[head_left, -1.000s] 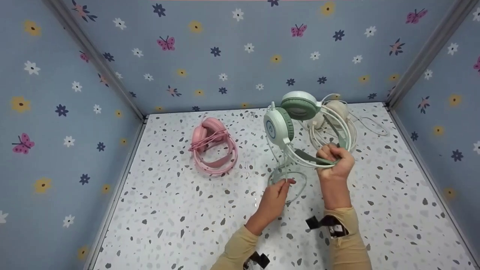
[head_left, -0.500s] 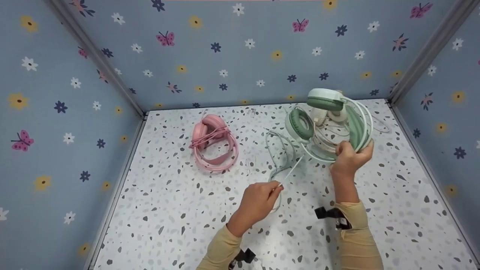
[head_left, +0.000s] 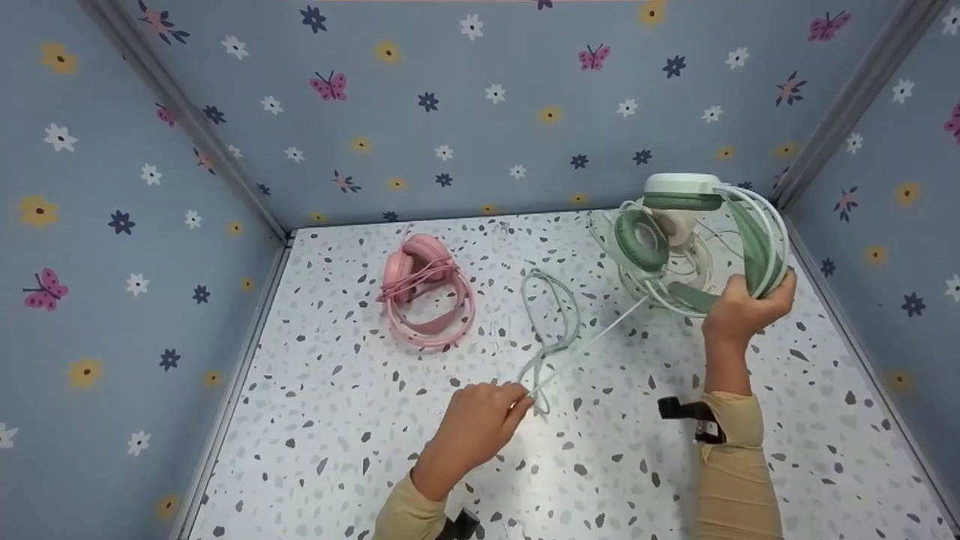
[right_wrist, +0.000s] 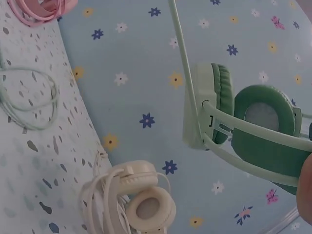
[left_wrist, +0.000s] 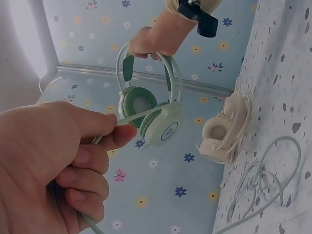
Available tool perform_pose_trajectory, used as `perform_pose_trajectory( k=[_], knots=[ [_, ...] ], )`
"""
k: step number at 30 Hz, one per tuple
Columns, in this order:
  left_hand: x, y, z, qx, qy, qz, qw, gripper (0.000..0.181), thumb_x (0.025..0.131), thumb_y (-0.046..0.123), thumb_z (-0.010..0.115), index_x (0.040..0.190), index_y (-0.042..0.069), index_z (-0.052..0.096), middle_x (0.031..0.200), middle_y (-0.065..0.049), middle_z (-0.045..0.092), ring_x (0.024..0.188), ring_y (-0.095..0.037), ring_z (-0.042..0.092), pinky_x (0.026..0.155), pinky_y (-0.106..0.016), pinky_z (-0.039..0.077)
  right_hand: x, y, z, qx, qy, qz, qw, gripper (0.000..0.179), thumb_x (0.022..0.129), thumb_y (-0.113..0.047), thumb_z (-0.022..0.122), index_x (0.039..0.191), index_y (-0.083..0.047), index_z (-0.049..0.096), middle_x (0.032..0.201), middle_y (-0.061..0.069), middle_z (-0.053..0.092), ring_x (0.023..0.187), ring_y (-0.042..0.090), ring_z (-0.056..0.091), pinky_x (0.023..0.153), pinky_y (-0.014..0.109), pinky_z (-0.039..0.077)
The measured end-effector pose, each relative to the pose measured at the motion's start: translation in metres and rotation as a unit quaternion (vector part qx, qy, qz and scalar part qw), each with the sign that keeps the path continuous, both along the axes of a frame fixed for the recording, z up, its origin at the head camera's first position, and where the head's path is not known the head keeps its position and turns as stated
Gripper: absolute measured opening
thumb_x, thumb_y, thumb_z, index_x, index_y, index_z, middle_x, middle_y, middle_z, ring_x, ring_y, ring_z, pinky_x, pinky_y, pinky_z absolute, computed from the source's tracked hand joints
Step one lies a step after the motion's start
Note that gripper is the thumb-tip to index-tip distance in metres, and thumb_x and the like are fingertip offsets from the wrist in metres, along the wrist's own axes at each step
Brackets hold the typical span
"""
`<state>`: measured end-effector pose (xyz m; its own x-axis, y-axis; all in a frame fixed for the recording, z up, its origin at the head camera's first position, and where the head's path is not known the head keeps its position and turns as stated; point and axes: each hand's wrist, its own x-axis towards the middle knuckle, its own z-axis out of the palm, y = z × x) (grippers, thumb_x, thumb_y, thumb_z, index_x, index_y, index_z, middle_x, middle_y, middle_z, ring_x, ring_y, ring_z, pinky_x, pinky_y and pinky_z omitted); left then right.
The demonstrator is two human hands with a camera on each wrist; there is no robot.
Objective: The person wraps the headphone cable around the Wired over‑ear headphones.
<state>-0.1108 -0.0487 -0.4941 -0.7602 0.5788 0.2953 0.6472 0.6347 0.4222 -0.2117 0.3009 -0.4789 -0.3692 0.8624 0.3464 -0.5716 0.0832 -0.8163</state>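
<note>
Green-and-white headphones [head_left: 679, 191] hang in the air at the right, gripped by the headband in my right hand [head_left: 746, 311]. Their ear cups point up and toward the left in the head view. My left hand [head_left: 476, 424] pinches the pale green cable [head_left: 592, 341] between thumb and forefinger, and its other fingers curl over the cord. From there the cable runs taut to one ear cup, as the left wrist view shows at the ear cup [left_wrist: 163, 126]. A loose bundle of the same cable [head_left: 555, 330] lies on the speckled table between the hands.
Pink headphones [head_left: 431, 292], their cord wound round the cups, lie at the left of the table [head_left: 337, 420]. Cream headphones [right_wrist: 141, 195] lie at the back right, partly hidden behind the green ones in the head view. Flowered walls [head_left: 450, 112] enclose the back and sides.
My right hand has moved right with the green headphones, turning them. My left hand has drawn the cable down and left, so it now stretches straight between the hands.
</note>
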Motion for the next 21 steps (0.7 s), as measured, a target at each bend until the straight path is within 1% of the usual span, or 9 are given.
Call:
perform_pose_trajectory(
  k=[3,5,9,11,13,15,18,19,21],
  knots=[
    [0.005,-0.010,0.006,0.000,-0.021,-0.007,0.9998,0.035,0.100,0.031,0.055,0.068,0.022,0.045,0.053,0.012,0.026,0.044,-0.003,0.025,0.045,-0.021,0.025,-0.003,0.012,-0.002,0.017,-0.005,-0.035,0.9992,0.047,0.076,0.023,0.038,0.109,0.000,0.063,0.091,0.013,0.060,0.078,0.021,0.045,0.073,0.028,0.031],
    [0.008,-0.017,0.012,-0.001,-0.014,-0.007,0.9999,0.036,0.100,0.032,0.055,0.068,0.022,0.045,0.053,0.013,0.026,0.044,-0.002,0.025,0.045,-0.021,0.025,-0.006,0.018,-0.002,0.036,-0.010,-0.053,0.9979,0.044,0.077,0.023,0.039,0.106,-0.001,0.062,0.081,0.009,0.055,0.070,0.016,0.039,0.071,0.028,0.028],
    [0.010,-0.028,0.026,0.005,0.036,-0.006,0.9993,0.036,0.099,0.028,0.058,0.066,0.023,0.043,0.053,0.014,0.025,0.045,-0.001,0.024,0.044,-0.020,0.023,-0.007,0.025,-0.003,0.082,-0.037,-0.057,0.9943,0.040,0.077,0.022,0.039,0.101,-0.002,0.061,0.072,0.004,0.044,0.061,0.013,0.026,0.068,0.029,0.023],
    [0.008,-0.033,0.034,0.009,0.064,-0.008,0.9979,0.036,0.098,0.026,0.060,0.066,0.022,0.043,0.053,0.014,0.025,0.045,-0.001,0.025,0.044,-0.020,0.022,-0.006,0.024,-0.004,0.092,-0.047,-0.039,0.9938,0.042,0.075,0.022,0.039,0.101,-0.001,0.061,0.075,0.004,0.048,0.062,0.014,0.030,0.067,0.029,0.023],
    [0.004,-0.037,0.042,0.016,0.086,-0.013,0.9960,0.030,0.096,0.023,0.061,0.068,0.021,0.051,0.053,0.014,0.030,0.046,-0.001,0.027,0.044,-0.020,0.024,-0.006,0.023,-0.005,0.107,-0.056,-0.021,0.9924,0.041,0.074,0.022,0.039,0.100,-0.002,0.060,0.077,0.004,0.051,0.064,0.015,0.032,0.066,0.029,0.024],
    [0.000,-0.040,0.051,0.020,0.105,-0.020,0.9940,0.022,0.095,0.020,0.061,0.074,0.018,0.060,0.055,0.013,0.037,0.047,-0.001,0.031,0.043,-0.020,0.027,-0.005,0.022,-0.005,0.131,-0.066,-0.009,0.9891,0.037,0.072,0.021,0.040,0.093,-0.003,0.058,0.073,0.002,0.048,0.062,0.015,0.031,0.064,0.029,0.024],
    [-0.007,-0.043,0.064,0.032,0.131,-0.035,0.9903,0.010,0.094,0.014,0.062,0.087,0.013,0.069,0.061,0.010,0.051,0.050,-0.001,0.041,0.046,-0.021,0.037,0.000,0.018,0.000,0.188,-0.090,0.011,0.9779,0.025,0.069,0.021,0.040,0.081,0.000,0.049,0.063,-0.003,0.036,0.057,0.012,0.025,0.060,0.028,0.021],
    [-0.009,-0.044,0.068,0.036,0.140,-0.038,0.9888,0.009,0.093,0.013,0.062,0.088,0.013,0.069,0.062,0.009,0.054,0.051,-0.002,0.043,0.047,-0.022,0.039,0.004,0.016,0.004,0.210,-0.100,0.022,0.9723,0.022,0.068,0.020,0.041,0.079,0.002,0.046,0.062,-0.004,0.033,0.056,0.012,0.023,0.059,0.028,0.020],
    [-0.015,-0.047,0.076,0.044,0.160,-0.044,0.9852,0.008,0.093,0.011,0.062,0.090,0.010,0.069,0.066,0.006,0.058,0.053,-0.004,0.048,0.049,-0.024,0.044,0.013,0.011,0.013,0.255,-0.125,0.057,0.9570,0.017,0.066,0.019,0.043,0.079,0.007,0.046,0.061,-0.006,0.033,0.055,0.010,0.024,0.057,0.028,0.022]
  ],
)
